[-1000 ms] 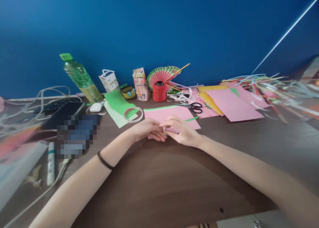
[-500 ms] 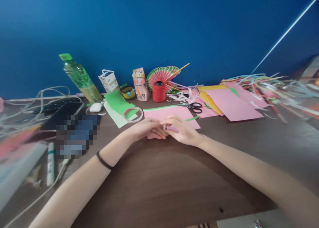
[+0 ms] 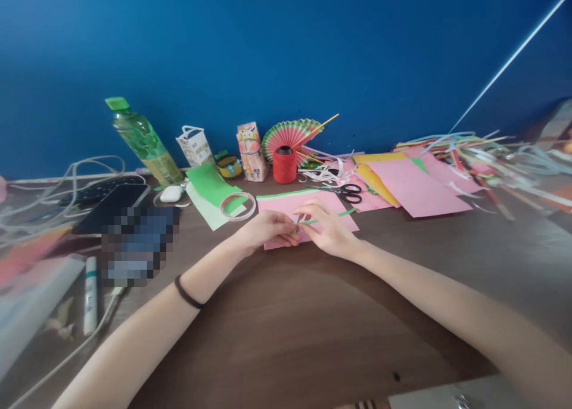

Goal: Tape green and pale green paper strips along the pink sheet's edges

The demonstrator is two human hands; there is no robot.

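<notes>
Over a pink sheet of paper (image 3: 333,204), my two hands meet at fingertip height. A thin green paper strip (image 3: 347,212) runs between them, its free end sticking out to the right past my right hand. My left hand (image 3: 267,229) is closed, thumb and fingers pinching the strip's near end. With thumb and index finger, my right hand (image 3: 328,229) grips the strip just beside it. The very end at the fingertips is small and partly hidden. Black-handled scissors (image 3: 350,193) lie at the sheet's far right edge.
A tape roll (image 3: 238,217) overlaps green paper (image 3: 210,183) on the left. Behind stand a red spool-like object (image 3: 285,166), a small box (image 3: 252,153) and a green bottle (image 3: 145,144). More pink sheets (image 3: 420,186) and loose strips (image 3: 473,150) lie right. A marker (image 3: 90,296) is front left.
My right fingers have shifted and opened up slightly, so more of the green strip shows between the hands. The left hand has stayed almost in place.
</notes>
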